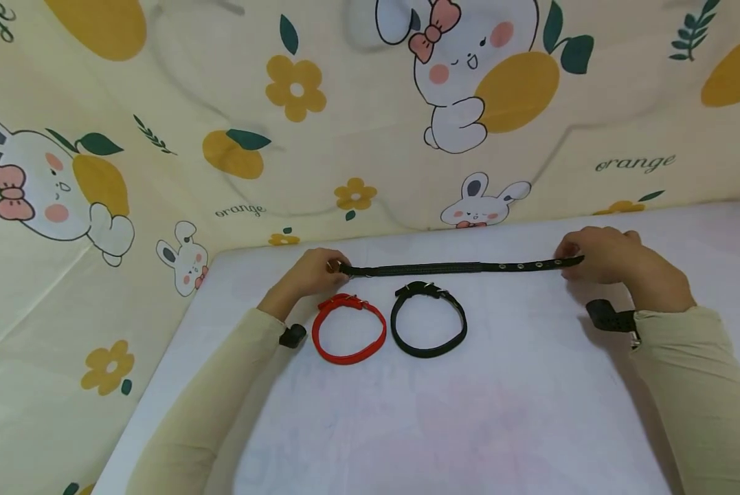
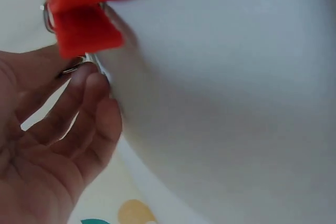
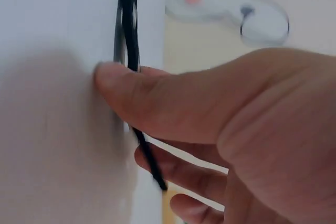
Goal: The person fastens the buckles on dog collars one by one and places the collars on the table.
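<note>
A black collar (image 1: 431,269) with metal eyelets is stretched out straight between both hands near the back of the white surface. My left hand (image 1: 316,273) pinches its buckle end; in the left wrist view the metal buckle (image 2: 76,68) shows at the fingertips. The right hand (image 1: 604,256) pinches the eyelet end between thumb and fingers, and the strap's tip (image 3: 159,181) sticks out past the thumb in the right wrist view. Just in front lie a red collar (image 1: 349,359), nearest the left hand, and a second black collar (image 1: 429,353), both buckled into loops.
The white tabletop (image 1: 444,426) stretches toward me in front of the collars. Behind it and along the left hangs a cream cloth (image 1: 370,110) printed with rabbits, oranges and flowers. Black camera mounts (image 1: 611,317) sit at both wrists.
</note>
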`<action>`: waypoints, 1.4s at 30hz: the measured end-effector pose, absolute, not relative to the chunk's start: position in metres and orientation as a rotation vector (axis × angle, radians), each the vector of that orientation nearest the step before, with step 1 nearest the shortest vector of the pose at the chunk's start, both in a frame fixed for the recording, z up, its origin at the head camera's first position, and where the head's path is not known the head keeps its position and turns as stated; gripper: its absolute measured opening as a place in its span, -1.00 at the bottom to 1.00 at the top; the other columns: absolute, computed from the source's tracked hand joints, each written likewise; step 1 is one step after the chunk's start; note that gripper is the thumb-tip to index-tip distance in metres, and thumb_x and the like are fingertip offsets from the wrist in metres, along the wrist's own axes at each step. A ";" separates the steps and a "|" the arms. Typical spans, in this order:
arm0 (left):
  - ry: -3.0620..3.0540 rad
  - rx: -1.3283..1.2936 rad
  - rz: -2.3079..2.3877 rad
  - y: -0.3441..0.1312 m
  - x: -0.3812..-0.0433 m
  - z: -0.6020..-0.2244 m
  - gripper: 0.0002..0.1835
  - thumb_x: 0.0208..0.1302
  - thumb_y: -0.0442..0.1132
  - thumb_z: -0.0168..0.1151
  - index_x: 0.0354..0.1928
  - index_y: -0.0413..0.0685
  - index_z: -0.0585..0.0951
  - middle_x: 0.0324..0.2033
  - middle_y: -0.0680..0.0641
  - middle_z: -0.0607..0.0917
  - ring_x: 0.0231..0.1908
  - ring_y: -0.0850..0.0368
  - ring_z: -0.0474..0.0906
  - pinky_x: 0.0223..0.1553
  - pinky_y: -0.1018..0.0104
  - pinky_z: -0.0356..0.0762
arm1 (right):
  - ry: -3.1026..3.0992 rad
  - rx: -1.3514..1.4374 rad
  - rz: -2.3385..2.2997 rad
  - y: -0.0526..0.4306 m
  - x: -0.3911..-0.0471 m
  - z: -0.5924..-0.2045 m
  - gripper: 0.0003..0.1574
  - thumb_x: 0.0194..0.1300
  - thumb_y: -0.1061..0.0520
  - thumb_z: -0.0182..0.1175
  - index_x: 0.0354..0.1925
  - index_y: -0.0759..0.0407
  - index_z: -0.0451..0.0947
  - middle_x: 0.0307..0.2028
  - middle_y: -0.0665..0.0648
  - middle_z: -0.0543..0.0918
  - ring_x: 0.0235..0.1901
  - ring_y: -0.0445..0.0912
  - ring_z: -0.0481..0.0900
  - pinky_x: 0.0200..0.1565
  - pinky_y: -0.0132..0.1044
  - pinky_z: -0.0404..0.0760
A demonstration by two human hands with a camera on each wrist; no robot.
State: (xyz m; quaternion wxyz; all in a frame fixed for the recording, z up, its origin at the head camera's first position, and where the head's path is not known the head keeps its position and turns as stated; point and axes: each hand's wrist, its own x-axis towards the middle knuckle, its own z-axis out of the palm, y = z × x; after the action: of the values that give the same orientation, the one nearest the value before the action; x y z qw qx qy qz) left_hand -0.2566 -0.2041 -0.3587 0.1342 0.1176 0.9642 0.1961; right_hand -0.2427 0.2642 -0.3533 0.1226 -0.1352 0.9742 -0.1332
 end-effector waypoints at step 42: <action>2.180 0.608 2.299 -0.181 -0.207 -0.286 -0.70 0.33 -0.44 0.22 0.08 -0.14 0.58 -0.27 0.13 0.80 -0.08 0.20 0.70 0.06 0.39 0.51 | 2.604 -0.644 -1.821 0.181 -0.211 -0.260 -0.54 0.36 0.14 0.27 0.20 0.21 0.58 -0.12 -0.24 0.75 -0.08 -0.32 0.68 0.02 -0.62 0.51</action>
State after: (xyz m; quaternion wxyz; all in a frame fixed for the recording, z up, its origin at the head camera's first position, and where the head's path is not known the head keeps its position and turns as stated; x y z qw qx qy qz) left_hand -0.2068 -0.1807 -0.2863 -0.0423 0.1883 0.6751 0.7120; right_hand -0.2109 0.1812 -0.2596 -0.0503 -0.1984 0.8021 -0.5610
